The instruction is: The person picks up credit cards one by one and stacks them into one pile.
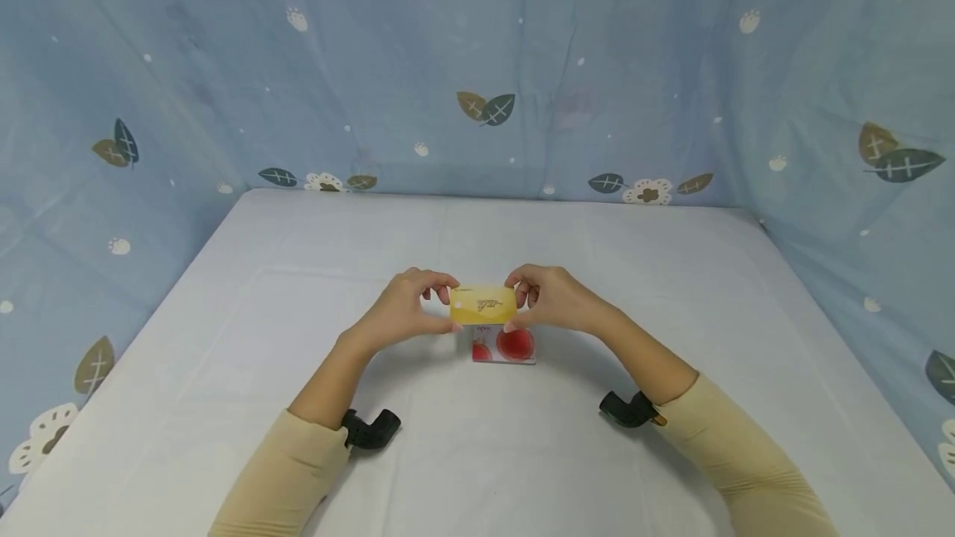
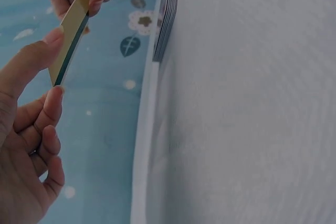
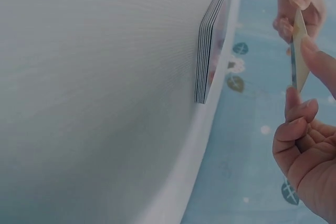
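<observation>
Both hands hold a yellow card point(image 1: 483, 306) with dark lettering, one at each end. My left hand point(image 1: 406, 309) pinches its left end between thumb and fingers, and my right hand point(image 1: 555, 301) does likewise at the right end. Seen edge-on in the left wrist view, the card point(image 2: 69, 43) is thin and stiff, with a dark green edge side. Below it on the table lies a stack of cards point(image 1: 504, 346), its top one white with red circles. The right wrist view shows the stack point(image 3: 203, 59) as several even layers, apart from the held card.
The table point(image 1: 492, 454) is covered with a white cloth. A blue leaf-patterned curtain point(image 1: 418, 65) hangs behind the table and along both sides. Black wrist cameras sit at the left cuff point(image 1: 373, 429) and the right cuff point(image 1: 628, 409).
</observation>
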Demonstrator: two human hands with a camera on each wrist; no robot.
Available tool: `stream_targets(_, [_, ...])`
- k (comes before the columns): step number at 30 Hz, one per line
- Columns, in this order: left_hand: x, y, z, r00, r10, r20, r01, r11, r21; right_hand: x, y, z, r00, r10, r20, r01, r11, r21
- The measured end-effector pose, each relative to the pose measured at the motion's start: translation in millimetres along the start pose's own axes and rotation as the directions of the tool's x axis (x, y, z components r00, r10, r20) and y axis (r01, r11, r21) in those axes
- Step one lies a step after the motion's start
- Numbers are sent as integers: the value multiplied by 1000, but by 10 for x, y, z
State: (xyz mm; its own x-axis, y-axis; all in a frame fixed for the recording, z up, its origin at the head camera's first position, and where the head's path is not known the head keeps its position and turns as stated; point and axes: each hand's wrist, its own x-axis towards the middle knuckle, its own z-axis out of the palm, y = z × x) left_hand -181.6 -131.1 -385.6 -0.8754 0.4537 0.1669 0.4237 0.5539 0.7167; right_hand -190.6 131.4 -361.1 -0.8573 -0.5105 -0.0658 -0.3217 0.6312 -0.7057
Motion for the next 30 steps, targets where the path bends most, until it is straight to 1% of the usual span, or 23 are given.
stream_targets(2, [1,36,36,1000,8,3,-8,1000,15,-59,8,-10,1000,6,-11,-6,1000,-6])
stream_targets(7, [5,104,110,999,49,5,-50,997,59,-185,42,-33,999,13,-32,-13,1000,-12])
stream_targets(14, [3,183,176,997,67,37,-70,994,84,-321,112,11,997,58,-55,-55,997,46])
stream_targets(18, [9,195,220,996,79,45,-83,989,118,-381,130,35,995,68,-70,-63,996,66])
stream_targets(24, [9,191,288,996,59,66,-67,989,133,-405,155,66,993,81,-82,-77,996,55])
stream_targets(30, [17,160,341,996,29,89,-43,986,161,-392,210,111,996,73,-60,-69,996,62])
